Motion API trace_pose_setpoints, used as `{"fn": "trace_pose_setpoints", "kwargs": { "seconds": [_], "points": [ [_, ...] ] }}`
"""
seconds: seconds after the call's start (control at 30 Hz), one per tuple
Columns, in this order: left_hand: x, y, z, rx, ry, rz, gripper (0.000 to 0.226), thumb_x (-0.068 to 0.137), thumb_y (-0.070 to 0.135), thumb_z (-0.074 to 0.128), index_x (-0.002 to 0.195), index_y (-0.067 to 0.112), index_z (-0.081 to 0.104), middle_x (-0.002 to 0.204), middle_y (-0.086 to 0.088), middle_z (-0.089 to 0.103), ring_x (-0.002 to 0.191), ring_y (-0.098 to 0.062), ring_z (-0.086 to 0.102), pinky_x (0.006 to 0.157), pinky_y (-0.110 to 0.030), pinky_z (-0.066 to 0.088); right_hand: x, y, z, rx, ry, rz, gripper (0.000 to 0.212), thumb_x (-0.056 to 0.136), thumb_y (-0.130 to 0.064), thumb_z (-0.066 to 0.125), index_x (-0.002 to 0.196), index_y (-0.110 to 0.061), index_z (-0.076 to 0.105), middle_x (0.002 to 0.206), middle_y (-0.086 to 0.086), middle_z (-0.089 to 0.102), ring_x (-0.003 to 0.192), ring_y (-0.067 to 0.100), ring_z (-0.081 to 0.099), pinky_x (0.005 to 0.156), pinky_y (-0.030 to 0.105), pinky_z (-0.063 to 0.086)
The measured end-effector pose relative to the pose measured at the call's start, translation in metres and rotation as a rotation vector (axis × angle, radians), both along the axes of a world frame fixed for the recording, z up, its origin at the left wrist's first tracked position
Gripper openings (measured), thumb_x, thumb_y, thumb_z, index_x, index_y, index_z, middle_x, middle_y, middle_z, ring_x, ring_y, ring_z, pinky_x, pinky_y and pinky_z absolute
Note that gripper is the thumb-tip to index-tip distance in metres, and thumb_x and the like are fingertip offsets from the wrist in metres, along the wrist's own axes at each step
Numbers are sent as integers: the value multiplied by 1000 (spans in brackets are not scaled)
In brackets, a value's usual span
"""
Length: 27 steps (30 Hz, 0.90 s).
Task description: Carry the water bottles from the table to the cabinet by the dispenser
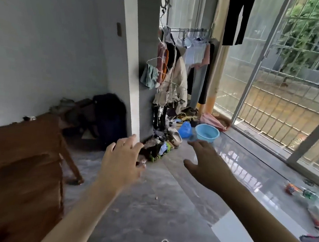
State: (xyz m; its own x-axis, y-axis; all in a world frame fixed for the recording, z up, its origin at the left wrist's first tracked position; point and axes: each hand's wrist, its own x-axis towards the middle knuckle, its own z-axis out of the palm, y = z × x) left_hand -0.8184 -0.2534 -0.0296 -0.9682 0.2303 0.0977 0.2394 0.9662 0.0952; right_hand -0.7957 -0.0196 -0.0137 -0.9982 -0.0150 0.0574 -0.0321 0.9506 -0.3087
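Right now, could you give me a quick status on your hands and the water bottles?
Left hand and right hand open, empty, outstretched. No water bottles clearly in view. Wooden furniture at left, floor ahead bare.

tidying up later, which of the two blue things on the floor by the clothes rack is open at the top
The light blue basin, a round open bowl. The darker blue plastic bag to its left is bunched shut.

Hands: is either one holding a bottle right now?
No. Both the left hand and the right hand are open and empty, fingers spread above the floor.
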Motion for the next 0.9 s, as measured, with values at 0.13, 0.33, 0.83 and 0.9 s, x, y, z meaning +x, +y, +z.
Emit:
{"fn": "trace_pose_setpoints", "kwargs": {
  "seconds": [0.13, 0.33, 0.83, 0.9],
  "points": [
    [-37, -9, -1, -10, 19, 126, 62, 95, 53, 57, 150, 31, 40, 168, 2, 21, 151, -19, 27, 121, -41, 26, -63, -10, -3, 12, 25, 143, 58, 92, -38, 57, 145, -21, 41, 153, 1, 38, 136, 22, 40, 106, 39, 39],
    [-96, -42, -6, -47, 23, 288, 61, 95, 53, 57, 149, 29, 43, 170, -1, 18, 151, -21, 28, 120, -42, 28, -159, -49, -17, -84, -23, 286, 55, 88, -40, 57, 139, -23, 47, 144, 1, 45, 129, 25, 46, 103, 43, 43],
    [-267, -133, 3, 7, 62, 586, 60, 97, 54, 55, 150, 29, 40, 170, -1, 14, 151, -21, 30, 119, -41, 31, -390, -159, -2, 9, -39, 586, 55, 92, -35, 54, 144, -23, 40, 147, 0, 40, 136, 24, 40, 107, 44, 40],
    [-274, -149, -1, 7, 47, 637, 60, 96, 55, 56, 148, 30, 41, 170, -1, 13, 151, -21, 31, 118, -40, 33, -410, -182, -4, 17, -46, 648, 56, 93, -36, 54, 145, -24, 39, 149, 0, 38, 136, 23, 40, 108, 43, 39]
  ]
}}
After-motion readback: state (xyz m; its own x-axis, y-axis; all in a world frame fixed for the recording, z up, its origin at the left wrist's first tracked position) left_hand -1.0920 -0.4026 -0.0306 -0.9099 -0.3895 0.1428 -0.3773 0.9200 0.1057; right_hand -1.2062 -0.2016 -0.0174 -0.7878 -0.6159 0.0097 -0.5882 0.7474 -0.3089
